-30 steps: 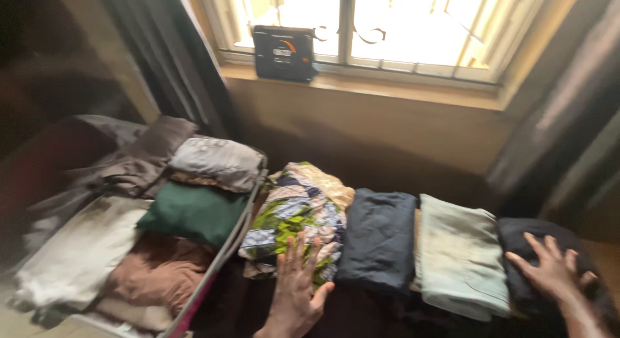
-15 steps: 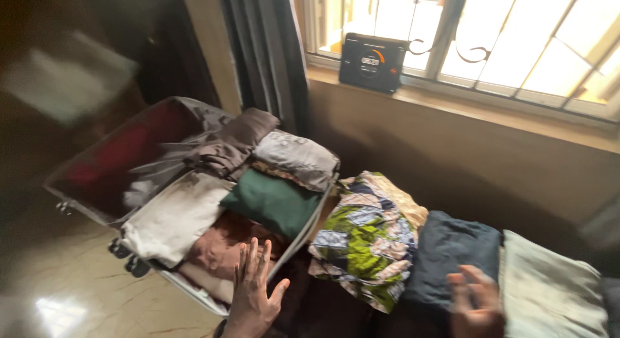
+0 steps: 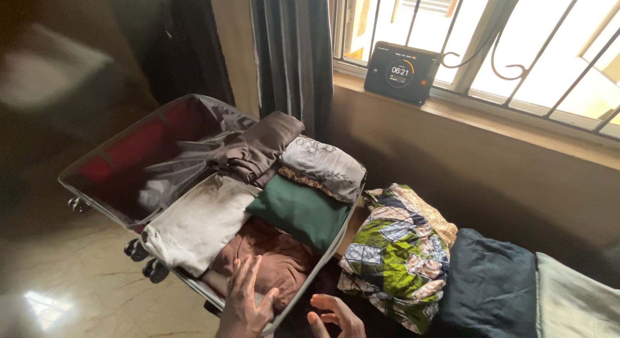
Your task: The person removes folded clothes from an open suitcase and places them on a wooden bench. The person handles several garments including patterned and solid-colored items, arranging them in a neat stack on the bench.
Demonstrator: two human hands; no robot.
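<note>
While your hands hover low at six o'clock, the open suitcase (image 3: 103, 183) lies at nine o'clock on the floor, packed with a cream fold (image 3: 197, 225), a brown garment (image 3: 271, 257), a dark green fold (image 3: 300, 212) and a grey patterned fold (image 3: 321, 165). Your left hand (image 3: 245, 306) is open, fingers spread, resting on the brown garment at the suitcase's near edge. Your right hand (image 3: 336, 316), just beside it, is open too, fingers curled, holding nothing. Toward three o'clock lie a green patterned cloth (image 3: 397, 257), then a navy fold (image 3: 491, 286) and a pale green fold (image 3: 575, 302).
</note>
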